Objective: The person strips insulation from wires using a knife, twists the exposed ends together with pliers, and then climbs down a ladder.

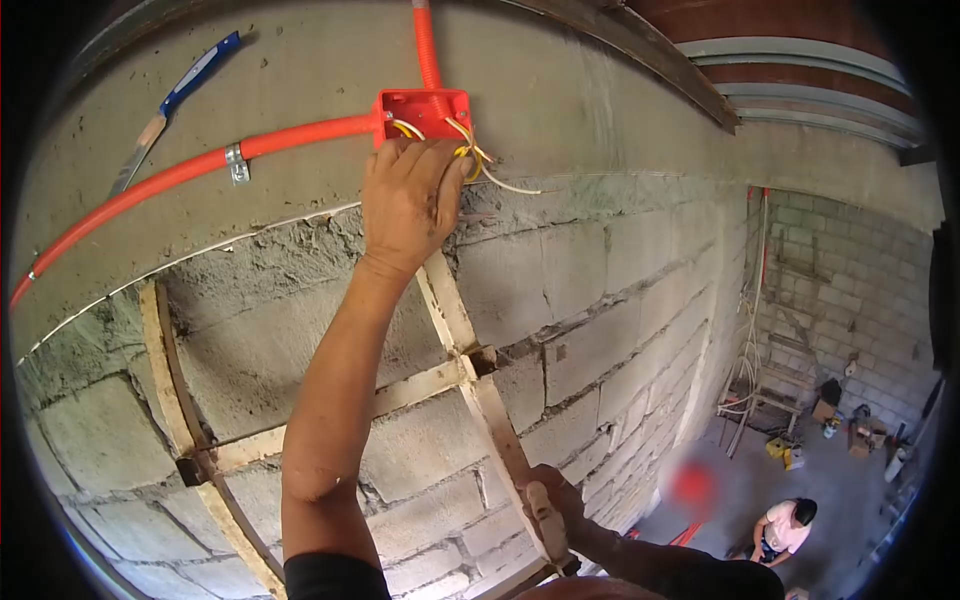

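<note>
A: What anchors the scene?

B: The red box, set in the wall's smooth upper band. Yellow and white wires spill from it; at its lower edge the left hand has its fingers drawn together on them.

A: And the right hand?

B: Well below the box, curled at the rail of a wooden ladder; its exact hold cannot be told.

A: The surroundings?

B: Rough blockwork beneath the box; red conduit and a blue-handled tool to its left; roof beams to its upper right; a person on the floor, far to its lower right.
</note>
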Available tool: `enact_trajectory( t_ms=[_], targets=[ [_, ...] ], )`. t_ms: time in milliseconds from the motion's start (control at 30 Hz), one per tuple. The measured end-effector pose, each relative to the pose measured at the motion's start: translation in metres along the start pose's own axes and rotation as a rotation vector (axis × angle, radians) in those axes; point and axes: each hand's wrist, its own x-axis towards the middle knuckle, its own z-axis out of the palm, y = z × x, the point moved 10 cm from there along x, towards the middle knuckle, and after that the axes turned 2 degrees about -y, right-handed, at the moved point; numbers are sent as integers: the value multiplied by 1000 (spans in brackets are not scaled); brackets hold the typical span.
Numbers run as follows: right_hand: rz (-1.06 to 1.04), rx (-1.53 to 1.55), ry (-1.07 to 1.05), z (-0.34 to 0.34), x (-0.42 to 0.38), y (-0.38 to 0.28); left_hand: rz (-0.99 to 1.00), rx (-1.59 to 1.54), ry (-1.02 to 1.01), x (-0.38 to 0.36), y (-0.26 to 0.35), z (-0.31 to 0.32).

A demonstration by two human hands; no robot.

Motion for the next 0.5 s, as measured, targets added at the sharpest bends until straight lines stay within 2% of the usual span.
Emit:
enact_trajectory(
  t_ms=[67, 100, 167, 200, 233, 267, 300, 333, 367, 433, 467, 500],
  targets=[
    [-149, -267, -15, -4, 14, -45, -10, -15, -7, -1, -1, -1],
    [-148, -268, -13, -12, 19, -57, -16, -25, -11, -1, -2, -1],
    [502, -182, -240, -21, 16, -15, -14, -21, -17, -1, -2, -2],
    [527, -81, -358, -21, 24, -19, -12, -16, -21, -1, -2, -2],
    [279, 37, -461, -21, 39, -52, -17, -21, -19, -1, -3, -4],
    [560, -29, -501, -33, 44, -65, -27, -42, -35, 0, -4, -3],
    [347, 0, -541, -41, 63, -92, -38, -65, -51, 0, -5, -1],
    [178, -226, -527, -59, 82, -98, -43, -72, -47, 0, -6, -1],
    [131, -403, -448, -75, 101, -118, -7, -49, -24, 1, -3, -3],
    [-27, -565, -359, -93, 132, -167, 20, -25, 2, 0, 0, -7],
    [-22, -684, -328, -100, 142, -189, 13, -50, -18, 0, 0, -6],
    [-141, -922, -306, -105, 151, -210, 7, -75, -40, -1, -1, -5]
  ],
)
